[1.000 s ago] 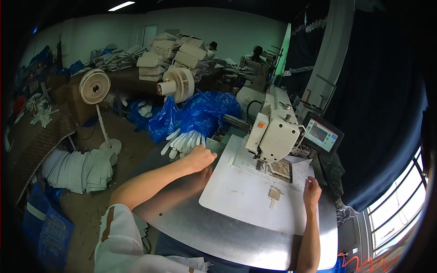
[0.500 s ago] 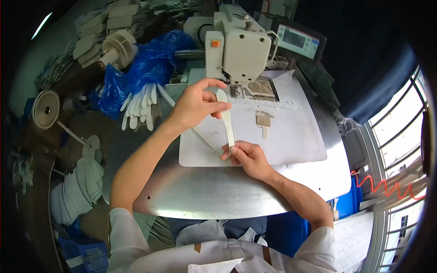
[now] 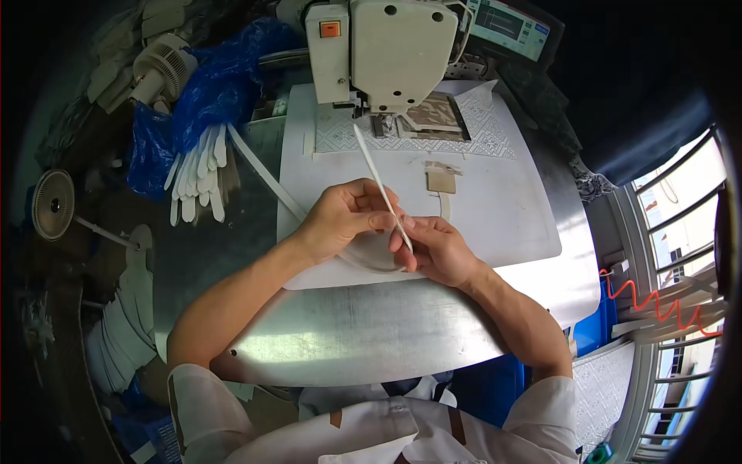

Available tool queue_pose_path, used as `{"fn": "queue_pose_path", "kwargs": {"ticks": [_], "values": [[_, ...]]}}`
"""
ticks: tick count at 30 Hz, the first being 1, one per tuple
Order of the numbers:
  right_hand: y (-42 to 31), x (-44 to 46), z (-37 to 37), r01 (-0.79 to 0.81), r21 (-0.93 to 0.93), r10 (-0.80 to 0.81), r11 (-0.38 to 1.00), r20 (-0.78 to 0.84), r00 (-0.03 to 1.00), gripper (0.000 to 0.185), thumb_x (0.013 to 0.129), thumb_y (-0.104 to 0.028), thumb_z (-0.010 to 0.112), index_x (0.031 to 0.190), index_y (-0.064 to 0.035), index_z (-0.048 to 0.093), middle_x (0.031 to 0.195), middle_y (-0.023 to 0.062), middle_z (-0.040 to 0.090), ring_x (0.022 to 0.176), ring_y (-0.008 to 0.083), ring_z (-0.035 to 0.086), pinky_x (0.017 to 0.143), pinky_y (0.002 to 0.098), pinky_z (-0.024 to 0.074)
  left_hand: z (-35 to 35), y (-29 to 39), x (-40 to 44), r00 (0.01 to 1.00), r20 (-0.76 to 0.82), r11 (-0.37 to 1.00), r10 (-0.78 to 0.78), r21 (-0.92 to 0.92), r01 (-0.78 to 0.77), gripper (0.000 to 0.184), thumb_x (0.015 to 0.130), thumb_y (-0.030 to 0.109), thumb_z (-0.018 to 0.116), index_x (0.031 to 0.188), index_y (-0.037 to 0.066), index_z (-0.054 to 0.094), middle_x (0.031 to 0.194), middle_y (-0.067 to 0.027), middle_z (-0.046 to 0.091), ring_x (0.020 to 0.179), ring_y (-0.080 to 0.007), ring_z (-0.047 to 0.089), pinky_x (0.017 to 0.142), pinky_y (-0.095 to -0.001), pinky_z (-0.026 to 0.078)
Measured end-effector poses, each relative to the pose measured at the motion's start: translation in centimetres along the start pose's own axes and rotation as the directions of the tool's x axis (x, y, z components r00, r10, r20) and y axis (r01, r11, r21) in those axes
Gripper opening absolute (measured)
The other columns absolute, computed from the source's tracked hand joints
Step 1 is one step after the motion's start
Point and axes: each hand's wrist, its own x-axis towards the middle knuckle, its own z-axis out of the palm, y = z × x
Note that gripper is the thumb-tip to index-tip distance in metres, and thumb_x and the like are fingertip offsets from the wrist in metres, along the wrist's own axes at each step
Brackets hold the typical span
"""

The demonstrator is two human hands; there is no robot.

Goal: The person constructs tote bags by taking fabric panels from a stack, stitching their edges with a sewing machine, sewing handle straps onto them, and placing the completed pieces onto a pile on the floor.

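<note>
One slim, pale strip [image 3: 369,164] is pinched in the fingers of left hand [image 3: 335,222] and right hand [image 3: 447,251] above smooth white board [image 3: 498,213].

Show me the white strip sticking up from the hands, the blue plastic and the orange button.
White strip [image 3: 371,162]: head view, exposed upper length.
Blue plastic [image 3: 215,93]: head view, crumpled middle.
Orange button [image 3: 330,29]: head view, front face.

- I'm in a sewing workshop
- industrial sewing machine [image 3: 402,50] right in front of me, control screen [image 3: 498,22] beside it
- metal counter [image 3: 371,332], patterned white material [image 3: 491,139] at machine
- pale pieces [image 3: 120,332] stacked low, my left
- standing fan [image 3: 54,205], left too
</note>
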Motion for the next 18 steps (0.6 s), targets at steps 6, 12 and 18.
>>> {"fn": "queue_pose_path", "kwargs": {"ticks": [6, 12, 18], "values": [[0.6, 0.8, 4.2, 0.066, -0.555, -0.359, 0.830, -0.440, 0.823, 0.035, 0.108, -0.031, 0.047, 0.104, -0.0016, 0.065, 0.085, 0.0017, 0.064, 0.068, 0.0069, 0.052, 0.063, 0.0241, 0.0449, 0.1, -0.1, 0.3, 0.976, -0.214, 0.960, -0.028, 0.266, 0.086, 0.034, 0.085, 0.007, 0.078, 0.107, 0.001, 0.053, 0.088, -0.0111, 0.073, 0.073, -0.0147, 0.068, 0.071, -0.0295, 0.054], [1.8, 1.6, 2.2, 0.010, -0.739, -0.521, 0.673, -0.465, 0.716, 0.029, 0.106, -0.026, 0.053, 0.111, -0.0001, 0.063, 0.079, -0.0006, 0.063, 0.067, 0.0055, 0.052, 0.060, 0.0235, 0.0442, 1.8, -0.3, -0.3, 0.969, -0.217, 0.752, 0.116, 0.657, 0.057, 0.045, 0.078, 0.009, 0.082, 0.106, 0.001, 0.047, 0.078, -0.0107, 0.072, 0.072, -0.0191, 0.069, 0.069, -0.0323, 0.053], [0.4, 2.5, 0.2, -0.067, -0.802, -0.578, 0.593, -0.482, 0.659, 0.026, 0.101, -0.021, 0.060, 0.113, 0.0016, 0.063, 0.077, 0.0092, 0.066, 0.068, 0.0137, 0.060, 0.064, 0.0296, 0.0490, 1.6, 0.5, 0.0, 0.974, -0.149, 0.763, 0.170, 0.646, -0.034, 0.040, 0.081, 0.013, 0.080, 0.104, 0.001, 0.050, 0.081, -0.0117, 0.072, 0.075, -0.0229, 0.070, 0.070, -0.0359, 0.053]]}}
